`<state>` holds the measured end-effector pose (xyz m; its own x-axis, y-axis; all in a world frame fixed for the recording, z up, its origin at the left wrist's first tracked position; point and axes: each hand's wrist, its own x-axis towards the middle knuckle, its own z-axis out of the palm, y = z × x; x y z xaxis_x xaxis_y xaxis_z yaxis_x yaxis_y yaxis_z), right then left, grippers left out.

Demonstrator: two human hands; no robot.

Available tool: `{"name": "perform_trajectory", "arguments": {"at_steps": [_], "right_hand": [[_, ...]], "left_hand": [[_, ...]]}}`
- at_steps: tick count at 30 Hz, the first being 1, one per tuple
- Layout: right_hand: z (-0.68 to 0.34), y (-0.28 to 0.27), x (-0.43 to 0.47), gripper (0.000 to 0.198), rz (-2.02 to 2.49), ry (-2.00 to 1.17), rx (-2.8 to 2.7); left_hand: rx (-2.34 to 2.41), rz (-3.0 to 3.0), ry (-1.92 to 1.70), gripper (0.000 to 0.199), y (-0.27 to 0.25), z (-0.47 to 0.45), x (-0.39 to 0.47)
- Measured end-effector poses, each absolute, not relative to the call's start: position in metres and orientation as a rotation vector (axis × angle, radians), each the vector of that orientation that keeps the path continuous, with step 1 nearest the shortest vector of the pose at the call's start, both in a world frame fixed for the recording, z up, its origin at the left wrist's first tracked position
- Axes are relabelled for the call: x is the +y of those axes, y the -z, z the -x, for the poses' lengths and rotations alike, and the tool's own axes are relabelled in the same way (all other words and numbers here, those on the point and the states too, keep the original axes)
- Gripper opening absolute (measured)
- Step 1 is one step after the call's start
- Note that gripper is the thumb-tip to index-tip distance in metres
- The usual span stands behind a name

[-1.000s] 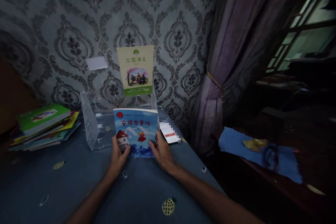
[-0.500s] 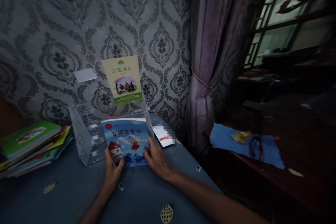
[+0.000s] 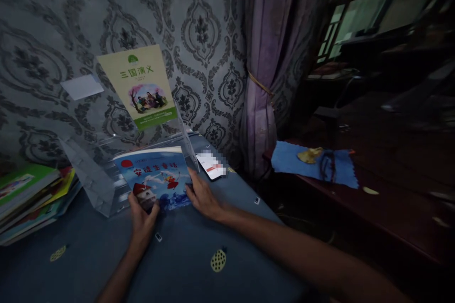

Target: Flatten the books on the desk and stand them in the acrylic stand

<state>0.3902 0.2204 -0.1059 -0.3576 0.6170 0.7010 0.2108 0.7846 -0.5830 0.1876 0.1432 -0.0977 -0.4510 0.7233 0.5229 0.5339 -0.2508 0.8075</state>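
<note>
A blue picture book (image 3: pixel 158 177) with a red-roofed house on its cover leans back at the front of a clear plastic book rack (image 3: pixel 93 180). My left hand (image 3: pixel 141 218) grips its lower left corner, thumb on the cover. My right hand (image 3: pixel 203 195) holds its lower right edge, close to the rack's right side panel. The fingers behind the book are hidden. Above it, a cream and green book (image 3: pixel 144 86) stands upright in the rack's upper part.
Several stacked books (image 3: pixel 33 199) lie left of the rack. A lit phone (image 3: pixel 210 165) lies at the right on the blue tablecloth (image 3: pixel 185 265). Behind are a patterned wall and a purple curtain (image 3: pixel 261 104). A blue cloth (image 3: pixel 284 157) lies on a dark red surface at the right.
My view has shifted, so the rack, books and phone appear further left and slightly higher. Both hands keep hold of the blue picture book, which stays at the rack's front.
</note>
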Motion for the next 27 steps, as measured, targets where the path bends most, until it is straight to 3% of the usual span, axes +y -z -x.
{"name": "perform_trajectory", "arguments": {"at_steps": [27], "right_hand": [[-0.3924,0.1068,0.2235,0.056,0.635,-0.564,-1.919]], "left_hand": [[1.890,-1.664,-1.760,0.048,0.0933,-0.1905,0.1373]]}}
